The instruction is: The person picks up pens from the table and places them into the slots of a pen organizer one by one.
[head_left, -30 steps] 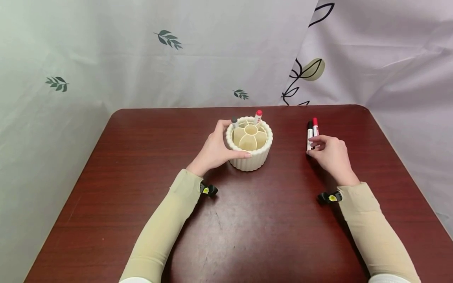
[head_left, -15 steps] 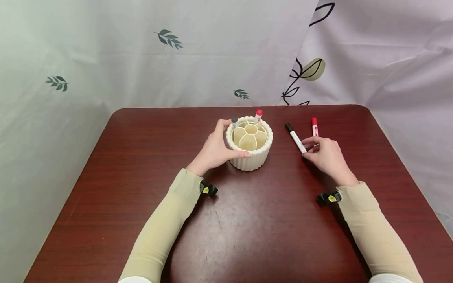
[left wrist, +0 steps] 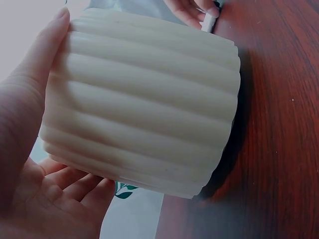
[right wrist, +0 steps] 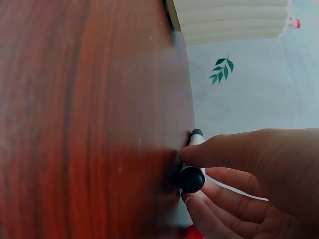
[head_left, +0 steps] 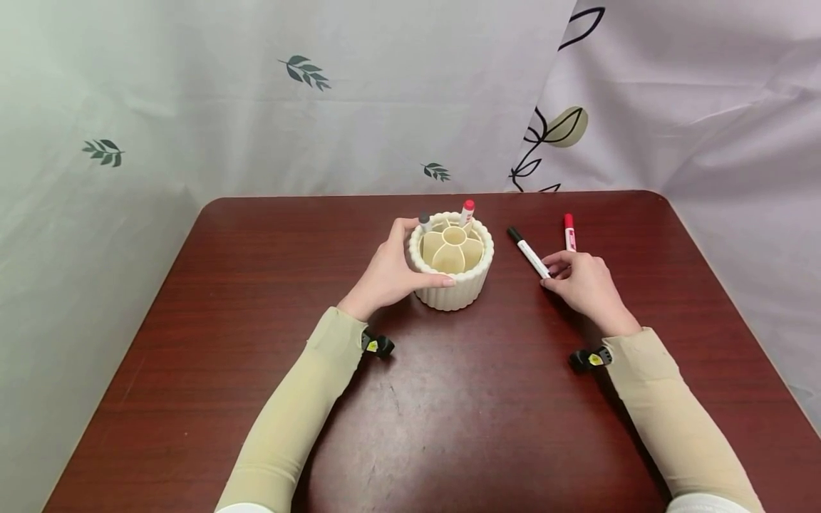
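My left hand grips a cream ribbed pen holder from its left side, thumb across the front rim and fingers behind. Inside the holder are petal-shaped compartments; a dark-capped marker and a red-capped marker stand toward the back. To the right, my right hand pinches a white marker with a black cap near its rear end, cap pointing away and left. The right wrist view shows that marker's black end between thumb and fingers. Just beyond the hand lies a red-capped marker, partly hidden.
Everything stands on a dark red-brown wooden table. A pale curtain with leaf prints hangs behind its far edge. Black straps with small devices sit at both wrists.
The black-capped marker has swung away from beside the red-capped one, its cap turning left toward the holder. My right hand has shifted slightly left with it. The left hand and holder stay put.
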`<state>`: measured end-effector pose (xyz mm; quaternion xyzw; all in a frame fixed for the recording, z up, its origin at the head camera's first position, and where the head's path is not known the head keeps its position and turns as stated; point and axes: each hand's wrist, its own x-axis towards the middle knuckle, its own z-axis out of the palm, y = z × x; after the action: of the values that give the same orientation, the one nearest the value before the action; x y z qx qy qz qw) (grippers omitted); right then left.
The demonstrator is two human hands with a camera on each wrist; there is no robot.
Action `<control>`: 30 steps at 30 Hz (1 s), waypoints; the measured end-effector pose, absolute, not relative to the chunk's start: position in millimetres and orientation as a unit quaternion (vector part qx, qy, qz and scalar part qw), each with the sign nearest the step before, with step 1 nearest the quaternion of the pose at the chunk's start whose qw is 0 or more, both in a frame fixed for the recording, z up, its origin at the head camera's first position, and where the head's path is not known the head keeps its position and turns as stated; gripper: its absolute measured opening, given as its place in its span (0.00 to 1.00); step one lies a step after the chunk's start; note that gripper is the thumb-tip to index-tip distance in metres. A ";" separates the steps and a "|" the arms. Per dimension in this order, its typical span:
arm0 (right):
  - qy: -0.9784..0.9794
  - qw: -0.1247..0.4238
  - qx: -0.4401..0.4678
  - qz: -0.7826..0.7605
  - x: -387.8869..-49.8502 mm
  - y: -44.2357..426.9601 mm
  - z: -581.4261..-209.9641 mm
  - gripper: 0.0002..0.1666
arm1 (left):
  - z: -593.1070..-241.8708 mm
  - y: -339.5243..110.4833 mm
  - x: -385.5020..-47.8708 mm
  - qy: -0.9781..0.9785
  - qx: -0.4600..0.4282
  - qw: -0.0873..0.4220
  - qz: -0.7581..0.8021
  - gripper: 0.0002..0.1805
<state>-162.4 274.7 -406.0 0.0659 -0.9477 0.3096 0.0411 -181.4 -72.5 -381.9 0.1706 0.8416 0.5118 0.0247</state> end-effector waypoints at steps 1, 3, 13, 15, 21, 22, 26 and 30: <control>-0.948 0.042 0.065 0.310 -162.3 274.5 -406.2 0.15 | -381.9 -72.4 -181.3 0.842 0.170 0.024 0.512 0.57; -0.947 0.045 0.064 0.310 -162.1 273.8 -406.4 0.15 | -381.8 -72.3 -180.7 0.842 0.169 0.026 0.512 0.57; -0.924 0.151 0.032 0.351 -162.3 268.0 -396.9 0.13 | -382.1 -72.5 -180.7 0.838 0.168 0.029 0.518 0.58; -0.912 0.182 0.012 0.368 -162.1 266.6 -391.6 0.12 | -382.1 -72.7 -180.8 0.838 0.168 0.031 0.518 0.58; -0.873 0.237 -0.024 0.426 -158.1 262.1 -371.9 0.11 | -382.3 -72.8 -180.9 0.839 0.169 0.032 0.516 0.59; -0.867 0.243 -0.025 0.434 -157.4 261.3 -368.7 0.11 | -382.4 -72.9 -180.9 0.840 0.169 0.032 0.515 0.59; -0.846 0.261 -0.029 0.463 -154.4 258.1 -356.3 0.12 | -382.2 -73.3 -181.0 0.840 0.168 0.032 0.514 0.59; -0.828 0.279 -0.027 0.486 -152.0 256.5 -344.6 0.12 | -382.0 -73.4 -181.6 0.840 0.169 0.032 0.515 0.59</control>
<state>-152.0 256.5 -344.6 -0.0269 -0.8276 0.4861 0.2794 -181.6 -73.4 -382.0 0.1685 0.8399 0.5150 0.0316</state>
